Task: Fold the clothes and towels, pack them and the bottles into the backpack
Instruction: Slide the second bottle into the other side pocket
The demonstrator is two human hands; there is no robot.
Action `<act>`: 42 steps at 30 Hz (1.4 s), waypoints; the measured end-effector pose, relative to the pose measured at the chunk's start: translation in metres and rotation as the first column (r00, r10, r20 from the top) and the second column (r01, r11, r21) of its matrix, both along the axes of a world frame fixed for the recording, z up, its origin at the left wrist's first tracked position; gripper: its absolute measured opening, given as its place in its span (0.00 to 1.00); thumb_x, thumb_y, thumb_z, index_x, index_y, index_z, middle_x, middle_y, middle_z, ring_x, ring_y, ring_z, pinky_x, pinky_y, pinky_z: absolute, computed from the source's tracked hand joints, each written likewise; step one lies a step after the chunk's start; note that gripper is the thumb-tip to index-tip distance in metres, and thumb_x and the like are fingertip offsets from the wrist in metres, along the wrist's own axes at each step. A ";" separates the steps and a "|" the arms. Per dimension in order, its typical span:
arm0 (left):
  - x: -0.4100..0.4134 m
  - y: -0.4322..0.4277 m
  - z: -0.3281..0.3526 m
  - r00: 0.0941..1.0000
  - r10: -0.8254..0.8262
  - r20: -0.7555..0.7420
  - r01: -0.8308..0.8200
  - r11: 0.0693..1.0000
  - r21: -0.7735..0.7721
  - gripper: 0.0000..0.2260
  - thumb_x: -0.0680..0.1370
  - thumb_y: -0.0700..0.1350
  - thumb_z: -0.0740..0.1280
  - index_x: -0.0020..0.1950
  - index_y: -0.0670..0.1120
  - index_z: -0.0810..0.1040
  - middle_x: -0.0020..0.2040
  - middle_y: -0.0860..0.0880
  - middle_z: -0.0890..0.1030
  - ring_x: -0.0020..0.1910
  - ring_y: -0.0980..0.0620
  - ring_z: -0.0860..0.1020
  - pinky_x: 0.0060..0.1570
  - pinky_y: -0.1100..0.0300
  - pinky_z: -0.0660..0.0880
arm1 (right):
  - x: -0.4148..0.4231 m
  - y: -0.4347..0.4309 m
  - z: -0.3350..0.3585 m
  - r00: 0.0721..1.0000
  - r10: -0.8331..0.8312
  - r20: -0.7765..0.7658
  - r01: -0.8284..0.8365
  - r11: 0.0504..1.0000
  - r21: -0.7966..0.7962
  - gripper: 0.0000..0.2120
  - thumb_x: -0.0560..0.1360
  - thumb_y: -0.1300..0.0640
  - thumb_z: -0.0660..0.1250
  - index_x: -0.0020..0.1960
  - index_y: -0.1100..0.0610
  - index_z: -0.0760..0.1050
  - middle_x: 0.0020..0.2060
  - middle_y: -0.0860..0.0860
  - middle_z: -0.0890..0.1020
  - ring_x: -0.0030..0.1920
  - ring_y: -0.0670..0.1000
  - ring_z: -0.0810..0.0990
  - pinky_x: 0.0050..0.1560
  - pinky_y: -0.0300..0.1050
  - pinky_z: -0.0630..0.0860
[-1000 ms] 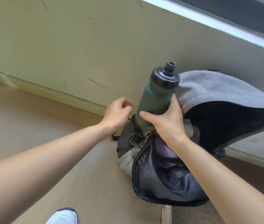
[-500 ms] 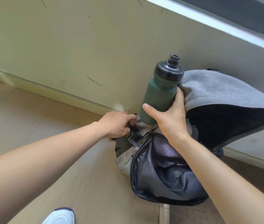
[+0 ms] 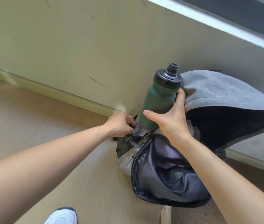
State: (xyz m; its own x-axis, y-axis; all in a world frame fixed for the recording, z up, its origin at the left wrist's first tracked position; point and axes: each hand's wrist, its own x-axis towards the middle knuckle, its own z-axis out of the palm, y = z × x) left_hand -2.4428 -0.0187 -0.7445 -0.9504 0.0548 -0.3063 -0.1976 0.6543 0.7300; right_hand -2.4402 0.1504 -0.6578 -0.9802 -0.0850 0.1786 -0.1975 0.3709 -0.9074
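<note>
A grey backpack [image 3: 217, 92] stands on the floor against the wall, its main flap open and its dark lining [image 3: 168, 173] showing. A green bottle [image 3: 158, 102] with a black cap stands upright, its base going into the side pocket [image 3: 138, 129] on the backpack's left. My right hand [image 3: 171, 120] wraps around the bottle's lower body. My left hand [image 3: 120, 125] pinches the edge of that side pocket, just left of the bottle's base. What lies deeper inside the backpack is hidden.
A pale wall [image 3: 95, 54] with a baseboard runs behind the backpack, with a window sill [image 3: 225, 28] above. Light wooden floor [image 3: 31, 126] spreads to the left. The toe of a white shoe [image 3: 61, 215] shows at the bottom edge.
My left hand dropped from beside the bottle to the side pocket and took hold of its edge. My right hand lifted the bottle slightly, then lowered its base into the pocket.
</note>
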 end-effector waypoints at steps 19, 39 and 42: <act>0.017 -0.003 -0.022 0.998 0.042 0.054 -0.062 0.901 0.430 0.17 0.79 0.31 0.64 0.61 0.50 0.77 0.42 0.52 0.75 0.32 0.58 0.78 0.33 0.66 0.76 | -0.012 -0.015 0.000 0.995 0.095 0.019 -0.095 0.995 0.014 0.27 0.65 0.49 0.81 0.59 0.51 0.73 0.52 0.46 0.85 0.54 0.48 0.84 0.59 0.58 0.80; 0.009 -0.009 -0.028 0.884 0.428 0.188 -0.468 0.797 0.382 0.02 0.74 0.38 0.74 0.41 0.40 0.84 0.47 0.43 0.87 0.42 0.47 0.86 0.42 0.55 0.85 | -0.021 -0.004 -0.014 0.986 0.166 0.001 -0.166 0.982 0.092 0.48 0.62 0.56 0.84 0.75 0.41 0.63 0.65 0.44 0.79 0.65 0.47 0.79 0.69 0.55 0.74; 0.009 -0.009 -0.026 0.879 0.438 0.190 -0.477 0.790 0.385 0.04 0.75 0.36 0.74 0.40 0.41 0.83 0.47 0.41 0.87 0.39 0.49 0.85 0.40 0.60 0.83 | -0.017 -0.004 -0.021 0.994 0.107 0.001 -0.107 0.992 0.066 0.45 0.63 0.55 0.84 0.72 0.43 0.64 0.64 0.44 0.80 0.64 0.48 0.79 0.69 0.54 0.74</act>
State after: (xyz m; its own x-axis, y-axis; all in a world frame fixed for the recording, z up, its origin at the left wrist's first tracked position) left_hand -2.4338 -0.0272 -0.7710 -0.8669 -0.2421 -0.4358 -0.4720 0.1173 0.8738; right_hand -2.4569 0.1462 -0.6789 -0.9644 -0.2008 0.1720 -0.2418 0.4063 -0.8812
